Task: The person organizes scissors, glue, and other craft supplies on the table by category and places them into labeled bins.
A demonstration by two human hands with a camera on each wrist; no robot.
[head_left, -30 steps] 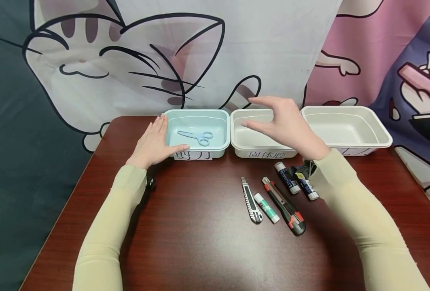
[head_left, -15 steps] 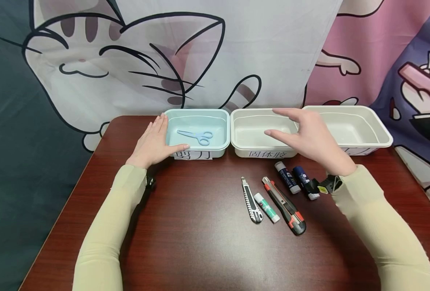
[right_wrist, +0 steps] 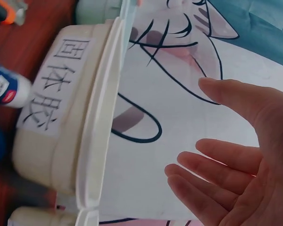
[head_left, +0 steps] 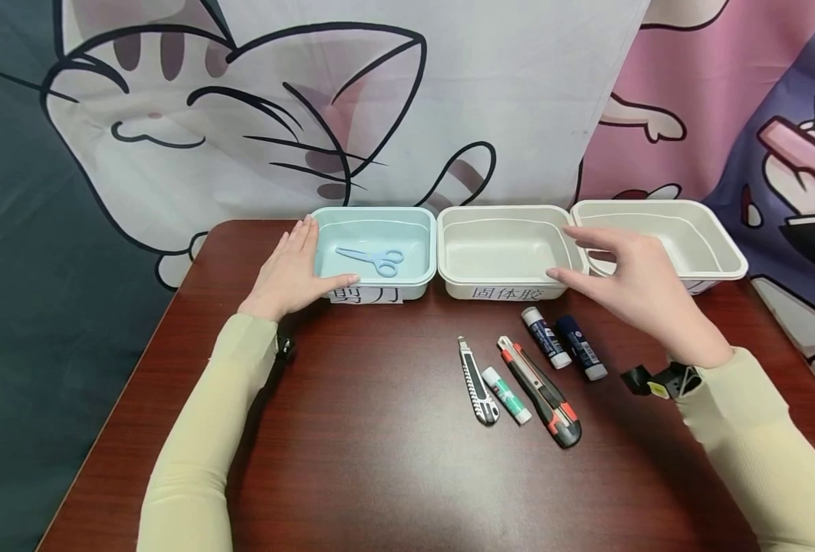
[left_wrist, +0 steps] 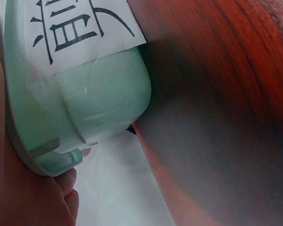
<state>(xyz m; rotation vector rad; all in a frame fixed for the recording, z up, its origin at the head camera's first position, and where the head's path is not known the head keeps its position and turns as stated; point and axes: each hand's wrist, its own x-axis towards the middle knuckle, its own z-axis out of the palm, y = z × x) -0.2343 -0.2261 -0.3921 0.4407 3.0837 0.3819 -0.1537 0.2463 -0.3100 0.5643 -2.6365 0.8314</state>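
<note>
My left hand (head_left: 290, 268) rests against the left side of the light blue bin (head_left: 415, 290), fingers straight along its rim and thumb at the front edge. In the left wrist view that hand (left_wrist: 28, 197) lies along the rim. Blue scissors (head_left: 379, 261) lie inside this bin. My right hand (head_left: 645, 291) hovers with fingers and thumb apart, holding nothing, in front of the right white bin (head_left: 724, 268) and beside the middle white bin (head_left: 458, 285). The right wrist view shows the hand (right_wrist: 245, 155) with its fingers spread.
On the table (head_left: 352, 445) lie a small utility knife (head_left: 476, 383), a green glue stick (head_left: 507, 395) and a larger red-and-black utility knife (head_left: 541, 395). Two dark blue glue sticks (head_left: 547, 337) are behind them. A cat-print curtain (head_left: 531, 92) hangs behind the bins.
My right hand has moved right and toward me, from over the middle white bin to the front of the right one, uncovering the dark blue glue sticks. The left hand stays put.
</note>
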